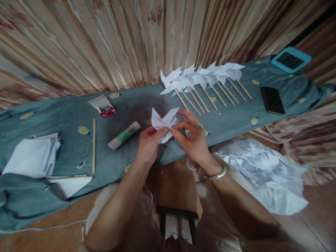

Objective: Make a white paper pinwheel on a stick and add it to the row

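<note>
A white paper pinwheel (166, 122) with folded points is held over the front part of the cloth-covered table. My left hand (149, 143) grips its lower left side, thumb pressed near the centre. My right hand (193, 136) pinches the paper's right side between thumb and forefinger; the other fingers are curled. No stick shows on this pinwheel. Behind it lies a row of several finished pinwheels (172, 82) on wooden sticks. Left of my hands are a green and white tube-shaped pack (124, 135), a single wooden stick (94, 146) and an open red box of small pins (106, 110).
A stack of white paper (31, 155) sits at the left end of the blue-green cloth (236, 122), with a loose paper sheet (75, 185) nearby. On the right are a black phone (273, 100) and a blue-framed device (291, 59). A plastic bag of paper scraps (265, 171) rests below.
</note>
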Demonstrator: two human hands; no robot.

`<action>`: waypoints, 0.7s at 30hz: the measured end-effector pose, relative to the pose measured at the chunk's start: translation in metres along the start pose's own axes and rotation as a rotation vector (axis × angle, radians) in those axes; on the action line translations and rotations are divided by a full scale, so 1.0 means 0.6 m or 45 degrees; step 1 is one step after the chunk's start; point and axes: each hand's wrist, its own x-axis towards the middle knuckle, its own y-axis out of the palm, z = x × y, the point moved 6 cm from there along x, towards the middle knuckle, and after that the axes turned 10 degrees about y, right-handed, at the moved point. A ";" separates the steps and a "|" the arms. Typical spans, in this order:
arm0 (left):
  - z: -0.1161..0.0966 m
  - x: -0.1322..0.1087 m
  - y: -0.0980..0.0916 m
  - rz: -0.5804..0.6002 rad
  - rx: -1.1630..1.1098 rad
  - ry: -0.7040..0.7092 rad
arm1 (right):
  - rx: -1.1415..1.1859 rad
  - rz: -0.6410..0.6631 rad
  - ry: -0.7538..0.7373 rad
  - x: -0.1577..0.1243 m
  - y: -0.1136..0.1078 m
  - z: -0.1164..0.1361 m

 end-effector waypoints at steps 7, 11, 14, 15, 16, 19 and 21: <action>0.002 0.002 -0.001 -0.013 0.020 0.023 | -0.018 -0.009 -0.013 -0.001 0.001 0.000; 0.001 0.001 -0.003 -0.030 0.019 0.025 | -0.012 -0.009 -0.022 -0.001 0.002 0.000; 0.002 0.000 -0.002 -0.045 0.013 0.026 | 0.000 -0.006 -0.013 -0.004 0.004 0.002; 0.003 0.000 -0.003 -0.051 0.014 0.025 | 0.003 -0.001 -0.010 -0.004 0.004 0.003; 0.003 0.000 -0.003 -0.056 0.016 0.024 | 0.006 0.006 -0.007 -0.005 0.004 0.005; 0.000 0.004 -0.007 -0.066 0.017 0.029 | 0.028 0.024 0.004 -0.001 -0.003 0.004; -0.008 0.010 -0.015 -0.087 0.010 0.055 | 0.063 -0.002 0.027 0.009 -0.017 -0.006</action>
